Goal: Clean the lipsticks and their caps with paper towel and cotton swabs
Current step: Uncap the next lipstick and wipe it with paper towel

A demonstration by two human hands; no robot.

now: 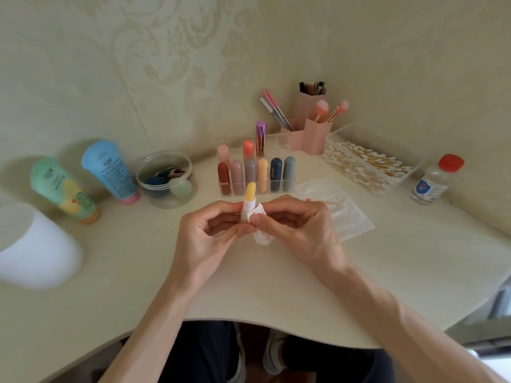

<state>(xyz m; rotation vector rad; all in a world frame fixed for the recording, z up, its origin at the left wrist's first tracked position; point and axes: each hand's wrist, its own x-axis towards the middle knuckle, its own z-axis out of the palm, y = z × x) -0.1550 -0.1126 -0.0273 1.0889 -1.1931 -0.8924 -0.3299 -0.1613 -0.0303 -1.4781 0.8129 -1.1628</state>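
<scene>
An uncapped yellow lipstick [249,199] with a white tube stands upright between my hands above the table's middle. My left hand [210,230] pinches its lower tube. My right hand [293,225] pinches a small white piece of paper towel [261,229] against the tube's right side. Behind stands a clear organizer [257,172] with several capped lipsticks in its slots. A paper towel sheet [340,208] lies to the right with a used cotton swab [326,202] on it. A clear box of cotton swabs [367,161] sits at the back right.
Green [63,189] and blue [110,172] tubes lean at the left wall. A round clear tub of sponges [166,178], pink brush holders [307,125], a red-capped clear bottle [437,179] and a white rounded object [36,247] at far left ring the desk. The desk's curved front edge [276,327] is near me.
</scene>
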